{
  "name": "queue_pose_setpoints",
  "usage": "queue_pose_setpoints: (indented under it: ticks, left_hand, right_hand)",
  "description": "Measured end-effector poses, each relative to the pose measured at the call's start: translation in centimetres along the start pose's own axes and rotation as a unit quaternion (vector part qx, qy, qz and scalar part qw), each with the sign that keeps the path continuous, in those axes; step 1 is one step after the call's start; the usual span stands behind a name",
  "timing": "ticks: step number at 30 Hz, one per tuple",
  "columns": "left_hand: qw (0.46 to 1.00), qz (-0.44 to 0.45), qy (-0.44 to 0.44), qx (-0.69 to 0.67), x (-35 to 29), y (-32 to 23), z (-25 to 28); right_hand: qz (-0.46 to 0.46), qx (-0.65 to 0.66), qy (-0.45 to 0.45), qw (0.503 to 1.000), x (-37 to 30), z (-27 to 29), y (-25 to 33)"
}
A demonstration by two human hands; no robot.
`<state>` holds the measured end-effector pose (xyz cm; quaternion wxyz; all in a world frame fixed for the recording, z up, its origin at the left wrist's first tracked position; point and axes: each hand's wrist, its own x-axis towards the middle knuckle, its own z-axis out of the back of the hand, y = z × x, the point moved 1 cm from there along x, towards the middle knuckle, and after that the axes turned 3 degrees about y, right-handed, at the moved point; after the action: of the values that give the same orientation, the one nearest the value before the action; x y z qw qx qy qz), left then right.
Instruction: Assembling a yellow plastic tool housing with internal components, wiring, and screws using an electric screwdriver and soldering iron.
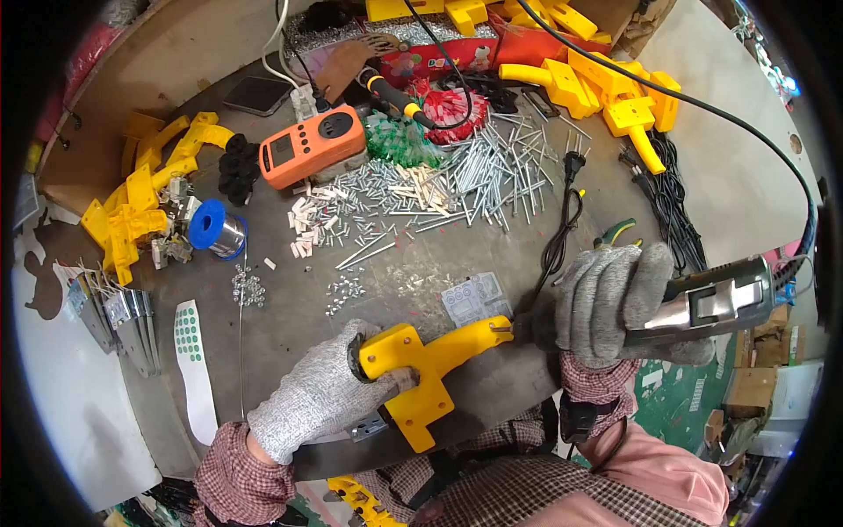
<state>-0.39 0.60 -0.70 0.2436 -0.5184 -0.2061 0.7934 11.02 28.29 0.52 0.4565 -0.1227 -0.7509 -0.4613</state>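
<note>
My left hand [320,391], in a grey knit glove, is closed around a yellow plastic housing with a curved handle [421,373]. Its wide end lies in the palm near the table's front edge, and the handle points right. My right hand [610,303], gloved in grey as well, wraps around a black corded electric screwdriver [716,303] with a silver lever. The tool lies almost level, its nose facing the tip of the yellow handle. Whether the bit touches a screw there I cannot tell. Just behind the handle lies a small printed card [475,299].
Loose screws and long metal rods [496,176] cover the table's middle. Behind them stand an orange meter with a socket [313,147] and a soldering iron [395,95]. A solder spool [218,230] and yellow housings [132,220] are at left. Black cords [672,206] lie at right.
</note>
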Motion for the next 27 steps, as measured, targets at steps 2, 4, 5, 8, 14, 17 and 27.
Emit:
queue_pose_setpoints:
  ticks: [2, 4, 5, 8, 14, 17, 27]
  left_hand:
    - [0.999, -0.037, -0.004, -0.006, -0.1, 0.5, -0.5]
    - [0.999, -0.035, -0.014, 0.011, 0.6, 0.4, 0.0]
    - [0.999, -0.031, -0.02, 0.027, 1.0, 0.2, 0.2]
    - [0.999, -0.033, -0.022, 0.011, 0.6, 0.1, 0.0]
    - [0.995, -0.079, -0.057, 0.01, -0.1, 0.4, -0.2]
    - [0.99, -0.1, -0.019, -0.097, 0.5, 1.2, 0.1]
    - [0.991, -0.115, -0.061, -0.006, 1.2, 2.4, -0.7]
  right_hand:
    - [-0.05, -0.044, -0.073, 0.995, 0.0, -1.1, 0.6]
    - [-0.04, -0.025, -0.031, 0.998, -0.7, 0.4, -0.4]
    - [-0.033, -0.004, 0.007, 0.999, -0.9, 1.2, -0.8]
    - [-0.041, 0.008, 0.03, 0.999, -0.6, 1.3, -1.8]
    - [-0.045, -0.116, -0.078, 0.989, 1.1, -1.9, -2.8]
    - [-0.085, -0.102, -0.173, 0.976, -0.3, -4.1, -2.6]
    - [-0.062, -0.046, -0.079, 0.994, 0.6, -10.1, -3.8]
